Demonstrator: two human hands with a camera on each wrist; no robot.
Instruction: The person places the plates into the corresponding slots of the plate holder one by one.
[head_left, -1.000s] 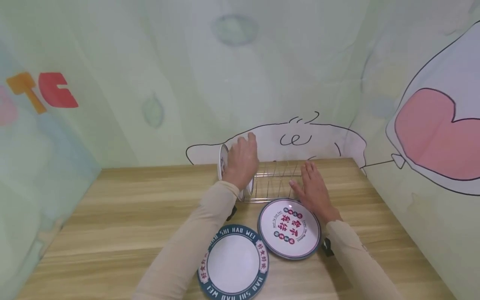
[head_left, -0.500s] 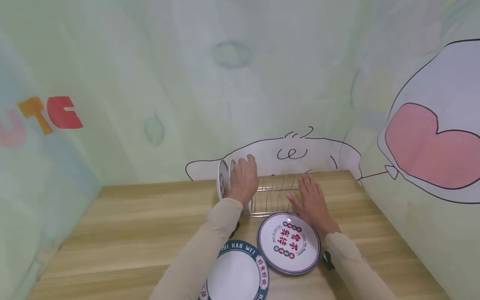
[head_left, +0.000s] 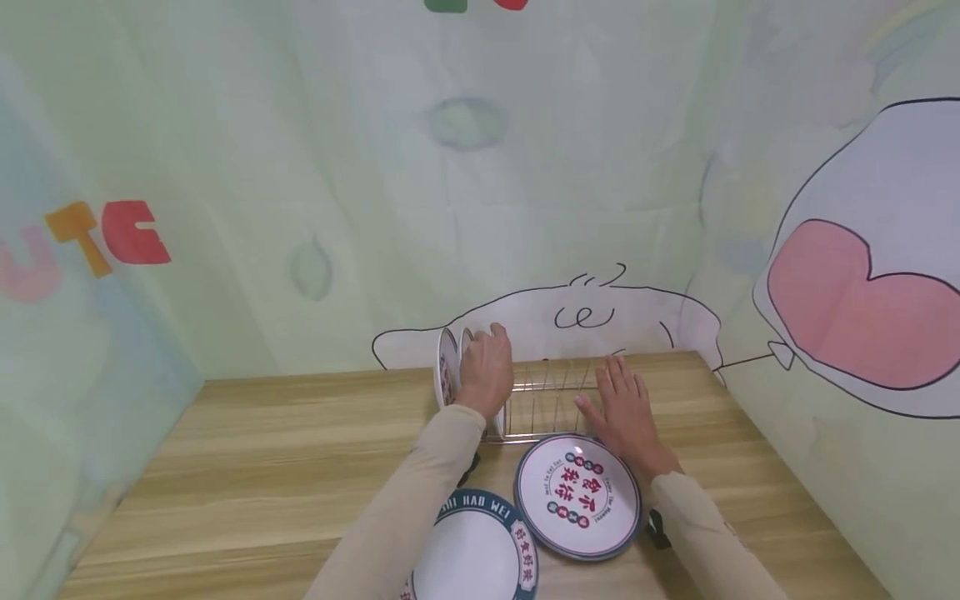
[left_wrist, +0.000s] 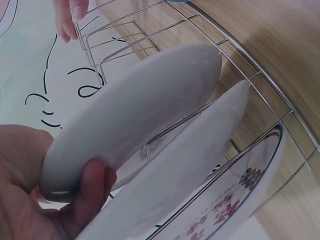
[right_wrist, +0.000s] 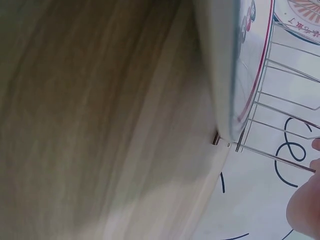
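Note:
My left hand [head_left: 486,375] pinches the edge of a white plate [left_wrist: 135,110], thumb on one face, at the left part of a wire dish rack [head_left: 546,387]. The plate stands on edge between the wires. Beside it lean a second plate [left_wrist: 185,167] and an outer plate [left_wrist: 225,205] with red and dark print. In the head view my left hand hides most of the held plate. My right hand [head_left: 628,417] lies at the rack's right end, fingers extended against the wires. A plate with red characters [head_left: 543,500] lies flat just in front of the rack.
Closer to me lies another plate [head_left: 472,554] with a teal lettered rim, partly covered by my left sleeve [head_left: 405,508]. The wooden table [head_left: 285,467] meets a printed backdrop [head_left: 360,208] at the back and sides.
The head view has tilted upward, so the table scene sits lower in the frame. My left hand has shifted slightly, exposing more of the plate behind the outermost one. My right hand stays at the rack.

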